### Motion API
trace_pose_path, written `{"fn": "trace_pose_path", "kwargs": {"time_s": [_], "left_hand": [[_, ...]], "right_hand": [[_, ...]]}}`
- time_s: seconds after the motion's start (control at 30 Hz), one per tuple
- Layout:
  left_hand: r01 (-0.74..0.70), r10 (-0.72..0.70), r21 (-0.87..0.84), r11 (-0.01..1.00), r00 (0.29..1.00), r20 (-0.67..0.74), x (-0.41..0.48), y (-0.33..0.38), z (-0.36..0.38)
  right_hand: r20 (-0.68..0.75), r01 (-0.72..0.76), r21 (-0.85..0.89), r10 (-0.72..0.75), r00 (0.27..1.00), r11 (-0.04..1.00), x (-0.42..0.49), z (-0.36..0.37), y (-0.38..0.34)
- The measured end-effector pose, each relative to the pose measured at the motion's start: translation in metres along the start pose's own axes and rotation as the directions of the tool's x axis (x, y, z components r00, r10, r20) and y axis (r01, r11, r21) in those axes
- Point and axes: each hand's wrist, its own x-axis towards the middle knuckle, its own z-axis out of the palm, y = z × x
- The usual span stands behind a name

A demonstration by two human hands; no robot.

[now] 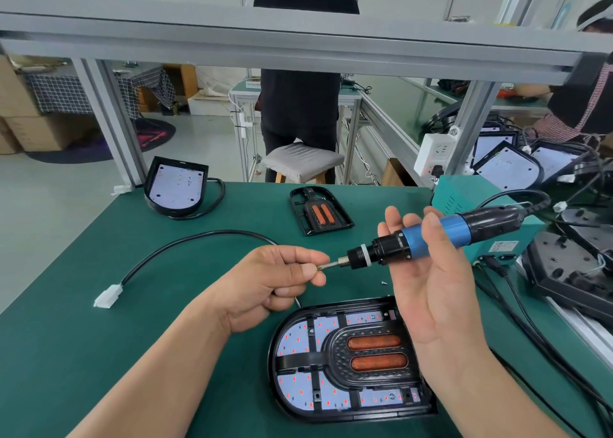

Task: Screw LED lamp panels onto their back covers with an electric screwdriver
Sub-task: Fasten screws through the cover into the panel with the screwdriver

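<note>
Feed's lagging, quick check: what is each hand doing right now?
Left hand: pinching the bit.
Right hand: holding the screwdriver.

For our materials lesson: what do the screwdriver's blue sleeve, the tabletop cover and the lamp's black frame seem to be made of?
The blue sleeve: probably anodised metal, given its satin sheen; possibly plastic. The tabletop cover: a matte green rubbery mat, no glare. The black frame: moulded plastic, semi-gloss, with fine ribs.
</note>
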Motion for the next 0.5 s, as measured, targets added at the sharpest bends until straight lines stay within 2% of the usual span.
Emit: {"fn": "trace_pose_path", "kwargs": {"time_s": [0.27,0.37,0.5], "left_hand": [[0.035,-0.035,0.023,0.999,0.999,-0.019,-0.003,0.001,-0.003],[0.098,-0.089,0.147,0.984,0.994,-0.065,-0.006,0.004,-0.005],[0.183,-0.178,0.367,0.912,0.983,-0.049,-0.013,0.010,-0.006]], "right_hand": [[-0.035,-0.015,0.032,0.016,0.999,0.999,-0.002,-0.001,0.001],[-0.019,-0.018,0.033,0.018,1.000,0.999,-0.002,0.000,-0.002],[0.032,-0.035,0.022,0.034,0.999,0.999,-0.005,0.003,-0.009]]}}
